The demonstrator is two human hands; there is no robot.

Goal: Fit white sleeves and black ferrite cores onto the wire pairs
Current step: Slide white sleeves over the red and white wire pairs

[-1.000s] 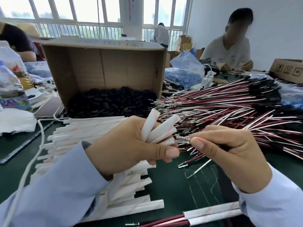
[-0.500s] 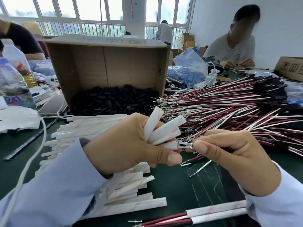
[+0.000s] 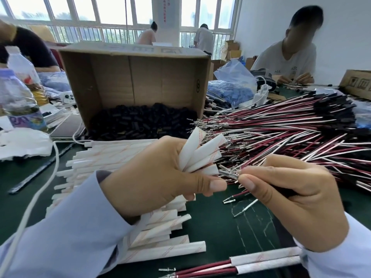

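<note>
My left hand (image 3: 158,177) grips a fan of several white sleeves (image 3: 200,153), their open ends pointing right. My right hand (image 3: 291,197) pinches a wire pair (image 3: 228,173) just behind its metal terminals, whose tips touch the mouth of the lowest sleeve. A stack of loose white sleeves (image 3: 112,157) lies under my left arm. Black ferrite cores (image 3: 140,121) fill the bottom of an open cardboard box (image 3: 140,77). A big heap of red and white wire pairs (image 3: 281,137) spreads to the right.
Two sleeved wire pairs (image 3: 251,264) lie at the near edge of the green mat (image 3: 220,227). Loose terminals (image 3: 236,199) lie between my hands. Water bottles (image 3: 18,97) stand at the left, a white cable (image 3: 40,187) trails past them. A person (image 3: 287,57) works at the far right.
My right hand has brought the wire pair's terminals leftward until they meet the mouth of the lowest sleeve. My left hand keeps its hold on the sleeves.
</note>
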